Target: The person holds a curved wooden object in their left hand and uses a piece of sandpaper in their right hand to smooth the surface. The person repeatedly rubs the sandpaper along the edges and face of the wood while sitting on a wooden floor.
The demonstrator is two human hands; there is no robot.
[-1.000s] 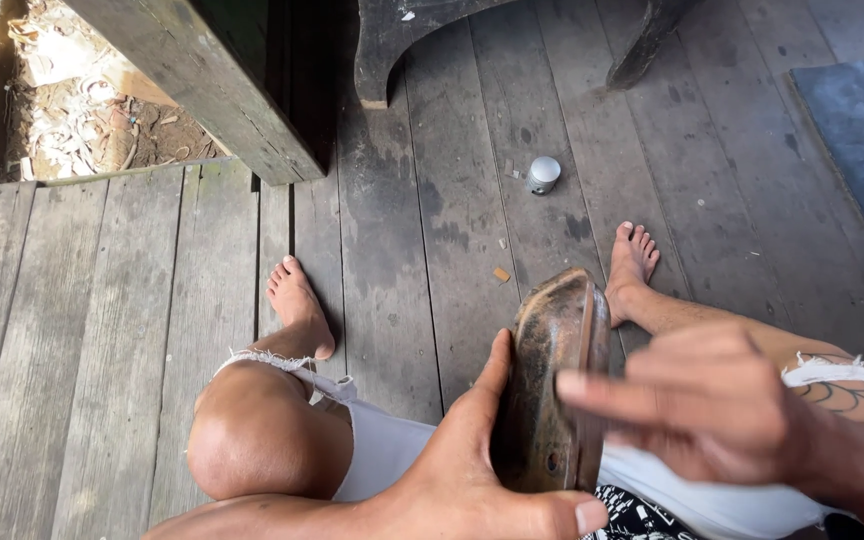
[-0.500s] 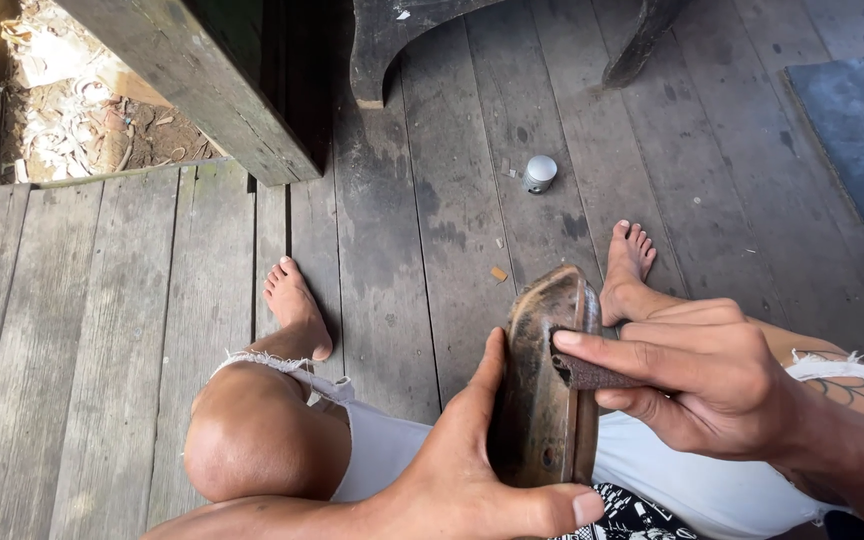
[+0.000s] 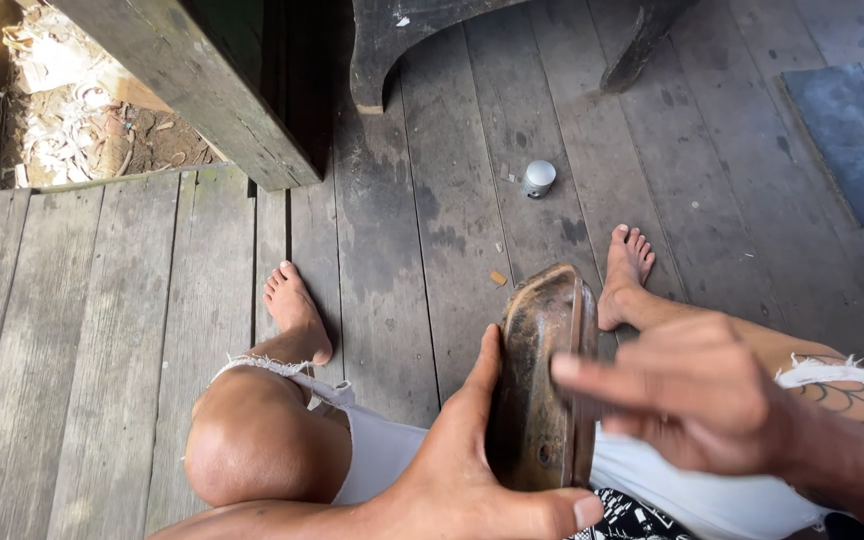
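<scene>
Fingers [image 3: 492,375] of the left hand [image 3: 457,470] are wrapped around a worn, brown oblong object [image 3: 540,375], the thumb laid up its left edge and another fingertip showing under its near end. The object is held upright on its long edge between the knees, above the lap, its rusty hollow face turned towards the camera. Fingers [image 3: 592,372] of the right hand [image 3: 692,405] are stretched out loosely across the object's right rim, the forefinger pointing left; this hand is blurred, and whether anything is pinched in it cannot be told. A tattoo is seen on the right thigh beside frayed white shorts [image 3: 382,450]. Two bare feet are planted on the grey plank floor [image 3: 82,330], the left foot [image 3: 292,305] well apart from the right foot [image 3: 627,265]. A small silver cap-like cylinder [image 3: 539,178] lies on the planks beyond the right foot. A thick wooden post [image 3: 202,90] and dark furniture legs [image 3: 382,60] are seen farther off, with littered soil [image 3: 82,130] past the floor's edge.
</scene>
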